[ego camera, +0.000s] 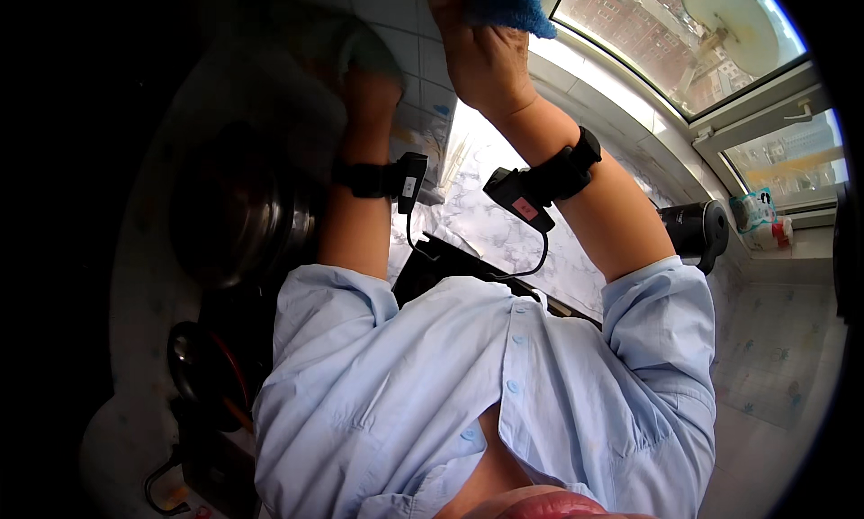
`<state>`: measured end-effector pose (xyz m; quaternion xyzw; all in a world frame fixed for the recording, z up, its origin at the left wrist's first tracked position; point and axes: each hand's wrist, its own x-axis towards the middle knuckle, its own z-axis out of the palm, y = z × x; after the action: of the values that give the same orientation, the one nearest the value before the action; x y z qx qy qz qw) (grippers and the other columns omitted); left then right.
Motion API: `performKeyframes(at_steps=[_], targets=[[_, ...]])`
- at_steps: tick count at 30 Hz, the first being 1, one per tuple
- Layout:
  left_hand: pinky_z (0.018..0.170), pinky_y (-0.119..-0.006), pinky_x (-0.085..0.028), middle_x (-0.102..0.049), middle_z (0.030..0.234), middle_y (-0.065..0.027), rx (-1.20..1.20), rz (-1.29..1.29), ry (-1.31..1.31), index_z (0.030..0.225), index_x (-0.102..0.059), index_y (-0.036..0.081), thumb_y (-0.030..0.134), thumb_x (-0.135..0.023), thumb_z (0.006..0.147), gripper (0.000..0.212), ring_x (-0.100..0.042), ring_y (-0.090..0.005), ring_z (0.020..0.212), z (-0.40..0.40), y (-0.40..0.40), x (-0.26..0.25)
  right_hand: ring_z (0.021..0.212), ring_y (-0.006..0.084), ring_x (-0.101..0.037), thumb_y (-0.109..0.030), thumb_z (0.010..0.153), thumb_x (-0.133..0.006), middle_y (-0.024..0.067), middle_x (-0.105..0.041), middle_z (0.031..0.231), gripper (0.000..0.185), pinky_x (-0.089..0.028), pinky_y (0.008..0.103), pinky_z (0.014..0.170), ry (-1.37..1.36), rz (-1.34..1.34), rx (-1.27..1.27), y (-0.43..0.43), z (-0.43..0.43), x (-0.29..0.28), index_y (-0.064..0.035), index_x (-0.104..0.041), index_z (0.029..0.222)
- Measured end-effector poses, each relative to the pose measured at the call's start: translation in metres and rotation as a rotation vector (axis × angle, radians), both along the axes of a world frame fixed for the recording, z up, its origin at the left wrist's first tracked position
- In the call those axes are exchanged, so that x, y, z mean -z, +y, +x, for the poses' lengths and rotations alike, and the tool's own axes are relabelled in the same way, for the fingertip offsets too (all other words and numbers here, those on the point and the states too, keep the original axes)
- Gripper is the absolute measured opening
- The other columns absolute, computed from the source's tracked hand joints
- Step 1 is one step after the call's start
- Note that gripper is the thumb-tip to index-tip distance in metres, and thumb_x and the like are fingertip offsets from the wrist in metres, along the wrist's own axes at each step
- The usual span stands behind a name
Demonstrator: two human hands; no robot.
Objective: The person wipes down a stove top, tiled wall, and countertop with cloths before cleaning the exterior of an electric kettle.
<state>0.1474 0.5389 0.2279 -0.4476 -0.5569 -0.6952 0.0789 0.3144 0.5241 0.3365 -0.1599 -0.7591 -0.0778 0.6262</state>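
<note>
At the top of the view my right hand is raised, its fingers closed on a blue terry cloth. The cloth is bunched and partly cut off by the picture's edge. My left hand is raised too, farther left in deep shadow beside the tiled wall. A dim greenish shape overlaps it; its fingers and anything they hold cannot be made out. Each forearm wears a black strap with a small cabled device.
A marble-patterned counter lies below my arms. Shiny metal cookware and a dark pan stand left. A window, a black kettle-like vessel and a small package are at right.
</note>
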Motion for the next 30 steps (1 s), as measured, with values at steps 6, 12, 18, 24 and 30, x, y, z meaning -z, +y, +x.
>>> performKeyframes(at_steps=[6, 12, 18, 24, 30], targets=[[0.106, -0.040, -0.040, -0.060, 0.121, -0.0188, 0.190, -0.680, 0.122, 0.121, -0.058, 0.003, 0.032, -0.066, 0.087, 0.045, -0.054, -0.0305, 0.118, 0.055, -0.037, 0.091, 0.120, 0.0233, -0.051, -0.043, 0.099, -0.058, 0.0151, -0.056, 0.131, 0.062, -0.039, 0.0334, 0.104, -0.137, -1.564, -0.414, -0.033, 0.026, 0.124, 0.0058, -0.046, 0.136], [0.103, -0.037, -0.042, -0.060, 0.127, -0.0143, 0.393, -0.255, 0.221, 0.129, -0.054, 0.002, 0.026, -0.062, 0.094, 0.043, -0.055, -0.0250, 0.120, 0.076, -0.046, 0.147, 0.116, 0.0202, -0.055, -0.036, 0.094, -0.065, 0.0154, -0.056, 0.129, 0.066, -0.043, 0.0316, 0.101, 0.313, -1.550, -0.806, -0.042, 0.025, 0.125, 0.0074, -0.041, 0.138], [0.093, -0.036, -0.049, -0.064, 0.121, -0.0143, 0.173, -0.458, 0.592, 0.121, -0.060, 0.001, 0.019, -0.057, 0.096, 0.031, -0.060, -0.0269, 0.111, 0.009, -0.024, 0.246, 0.092, 0.0175, -0.062, -0.013, 0.086, -0.067, 0.0113, -0.065, 0.104, 0.039, -0.050, 0.0313, 0.085, 0.376, -1.591, -0.533, -0.034, 0.075, 0.122, 0.0055, -0.059, 0.119], [0.081, -0.037, -0.048, -0.063, 0.101, -0.0104, -0.205, -0.388, 1.094, 0.099, -0.060, 0.005, 0.020, -0.058, 0.092, 0.017, -0.060, -0.0256, 0.093, 0.004, -0.029, 0.262, 0.069, 0.0157, -0.062, -0.013, 0.092, -0.059, 0.0083, -0.066, 0.084, 0.017, -0.053, 0.0308, 0.064, 0.681, -1.657, -0.244, -0.066, 0.228, 0.163, -0.0001, -0.066, 0.101], [0.069, -0.038, -0.048, -0.063, 0.081, -0.0066, -0.440, -0.336, 1.359, 0.078, -0.060, 0.009, 0.022, -0.059, 0.087, 0.016, -0.061, -0.0244, 0.075, -0.018, -0.026, 0.279, 0.085, 0.0180, -0.065, -0.021, 0.097, -0.058, 0.0088, -0.068, 0.100, 0.025, -0.055, 0.0334, 0.074, 0.950, -1.314, 0.509, -0.127, 0.404, 0.152, -0.0030, -0.066, 0.112]])
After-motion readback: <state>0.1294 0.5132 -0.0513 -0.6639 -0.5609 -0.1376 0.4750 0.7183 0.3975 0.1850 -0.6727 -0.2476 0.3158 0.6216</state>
